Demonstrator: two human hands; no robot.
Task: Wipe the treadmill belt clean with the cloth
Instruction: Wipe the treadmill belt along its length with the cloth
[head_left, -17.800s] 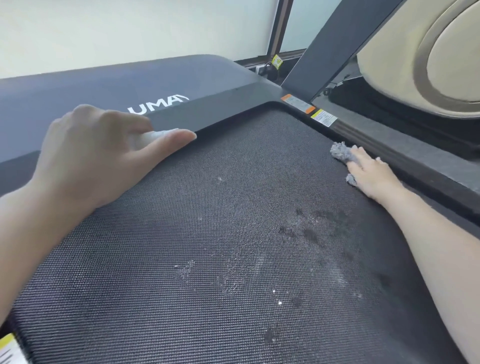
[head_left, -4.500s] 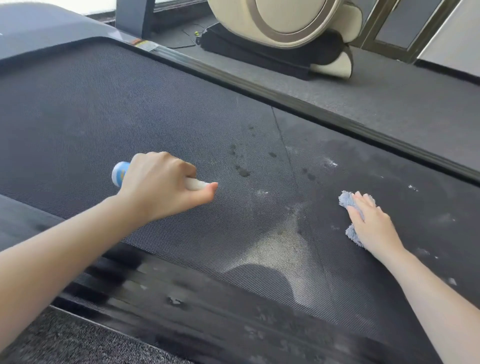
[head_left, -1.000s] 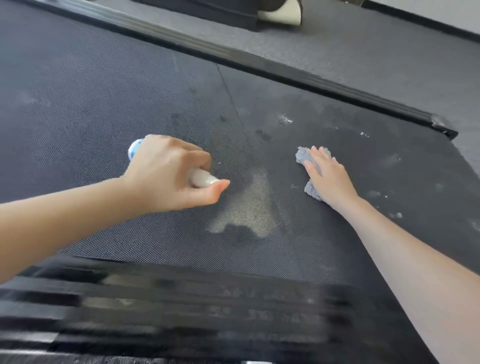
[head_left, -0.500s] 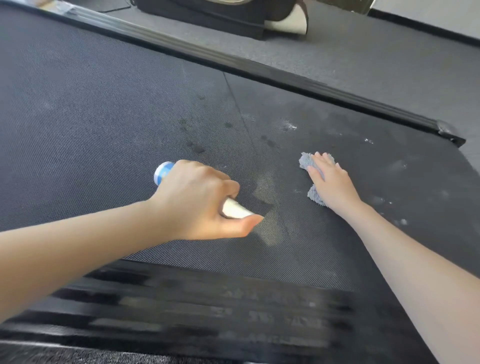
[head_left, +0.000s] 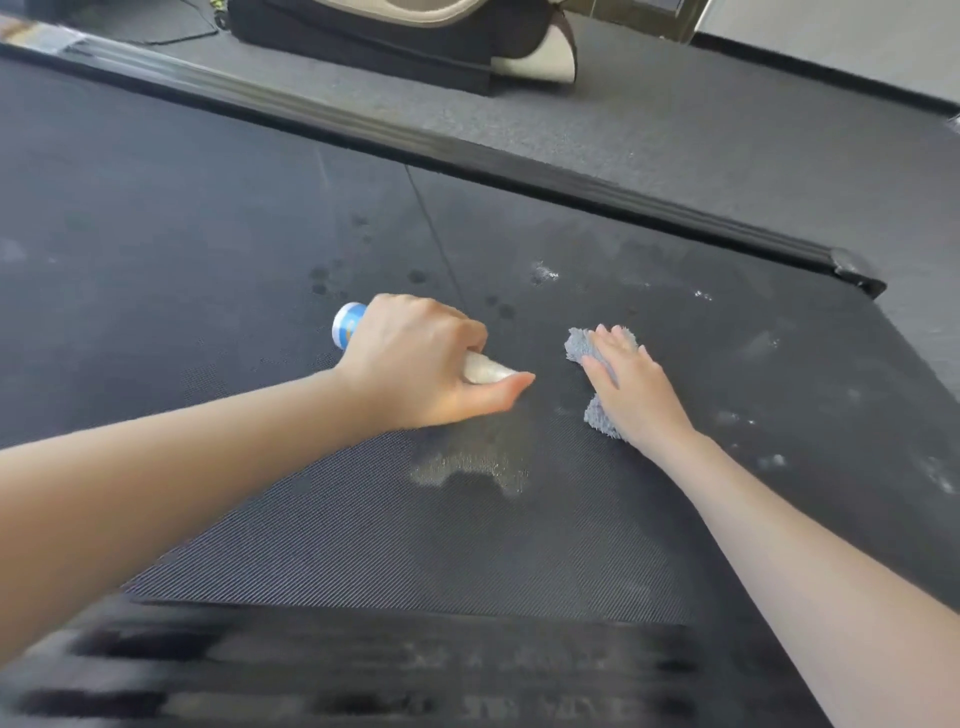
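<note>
1. right hand (head_left: 631, 384) lies flat and open, pressing the grey cloth (head_left: 582, 344) onto the belt (head_left: 208, 234).
2. left hand (head_left: 415, 364) is closed around a small bottle (head_left: 349, 323), just beside a pale wet patch (head_left: 467, 465).

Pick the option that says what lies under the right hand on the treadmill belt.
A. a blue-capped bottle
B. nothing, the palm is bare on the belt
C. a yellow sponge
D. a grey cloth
D: the right hand lies flat on a fluffy grey cloth, whose edges stick out past the fingers and the wrist on the belt; the bottle is in the left hand.
</note>
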